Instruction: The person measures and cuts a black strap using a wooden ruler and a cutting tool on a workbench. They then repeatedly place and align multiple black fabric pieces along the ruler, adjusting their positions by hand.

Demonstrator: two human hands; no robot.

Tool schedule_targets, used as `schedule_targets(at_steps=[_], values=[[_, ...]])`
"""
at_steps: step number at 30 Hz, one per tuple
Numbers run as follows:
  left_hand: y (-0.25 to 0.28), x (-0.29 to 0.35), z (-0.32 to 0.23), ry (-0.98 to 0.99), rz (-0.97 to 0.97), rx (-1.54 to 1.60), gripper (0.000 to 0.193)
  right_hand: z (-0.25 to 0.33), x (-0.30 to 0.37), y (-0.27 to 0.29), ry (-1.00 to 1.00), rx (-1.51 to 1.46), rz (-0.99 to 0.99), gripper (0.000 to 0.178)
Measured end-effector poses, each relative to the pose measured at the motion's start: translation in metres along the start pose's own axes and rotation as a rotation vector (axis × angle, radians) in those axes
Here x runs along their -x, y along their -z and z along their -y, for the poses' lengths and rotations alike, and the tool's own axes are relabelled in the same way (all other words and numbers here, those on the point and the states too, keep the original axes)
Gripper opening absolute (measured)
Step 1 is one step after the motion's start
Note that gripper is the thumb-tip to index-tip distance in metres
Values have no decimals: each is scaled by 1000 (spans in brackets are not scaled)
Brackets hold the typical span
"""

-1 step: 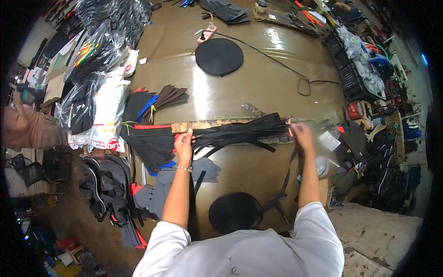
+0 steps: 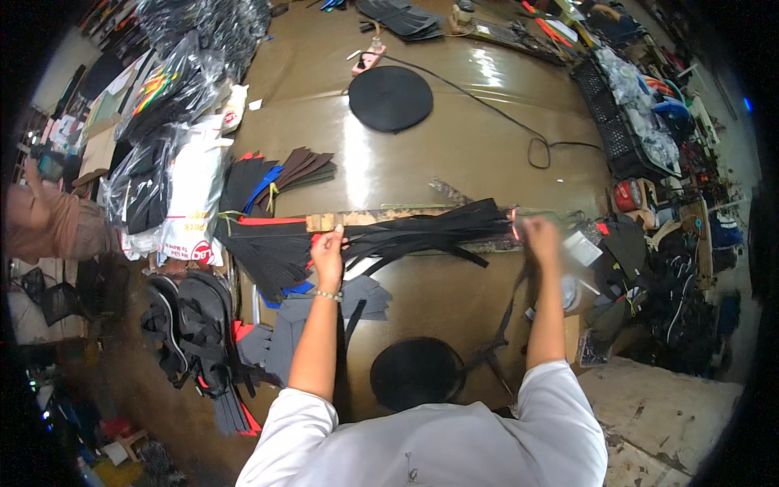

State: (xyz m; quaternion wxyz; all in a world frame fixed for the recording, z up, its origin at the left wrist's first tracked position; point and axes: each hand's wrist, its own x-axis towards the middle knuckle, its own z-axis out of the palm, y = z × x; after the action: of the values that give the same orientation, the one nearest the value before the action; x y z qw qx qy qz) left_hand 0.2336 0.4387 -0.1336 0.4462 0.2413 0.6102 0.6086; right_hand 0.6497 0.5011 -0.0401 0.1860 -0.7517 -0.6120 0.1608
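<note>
A bundle of long black straps (image 2: 430,229) lies across the table, over a narrow wooden strip (image 2: 365,217). At the left end of the wood, my left hand (image 2: 328,256) is closed in a pinch on what looks like the end of a black strap. My right hand (image 2: 542,242), a little blurred, is closed just right of a small glowing red-orange piece (image 2: 514,224). Below it hangs a black strap (image 2: 510,307), which runs down toward a round black coil (image 2: 417,373) close to my body. What the right fingertips grip is partly hidden.
Another black coil (image 2: 390,98) lies farther back, by a pink power socket (image 2: 369,60) with a black cord. Fanned dark strips (image 2: 272,252) and grey pieces (image 2: 365,300) lie left. Black sandals (image 2: 199,325) are at the left edge, a black crate (image 2: 621,122) at right.
The whole view has shifted slightly to one side. My right hand sits a touch farther right of the glowing piece; my left hand keeps its place at the wood's end.
</note>
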Motion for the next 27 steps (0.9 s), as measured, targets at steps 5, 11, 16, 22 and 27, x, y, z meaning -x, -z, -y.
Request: schedule_targets(at_steps=[5,11,16,22,27], values=[[3,0,4,24,32,25,20,133,49,17,173,-11,-213,28],[11,5,-1,48,117,29,21,261,68,-130,316,-593,421,27],[9,4,-3,39,91,95,19,250,64,-186,339,-515,309,26],[2,0,-1,42,3,84,20,255,66,-171,381,-494,339,25],[-3,1,-4,32,-48,60,19,216,62,-55,404,-257,443,35]])
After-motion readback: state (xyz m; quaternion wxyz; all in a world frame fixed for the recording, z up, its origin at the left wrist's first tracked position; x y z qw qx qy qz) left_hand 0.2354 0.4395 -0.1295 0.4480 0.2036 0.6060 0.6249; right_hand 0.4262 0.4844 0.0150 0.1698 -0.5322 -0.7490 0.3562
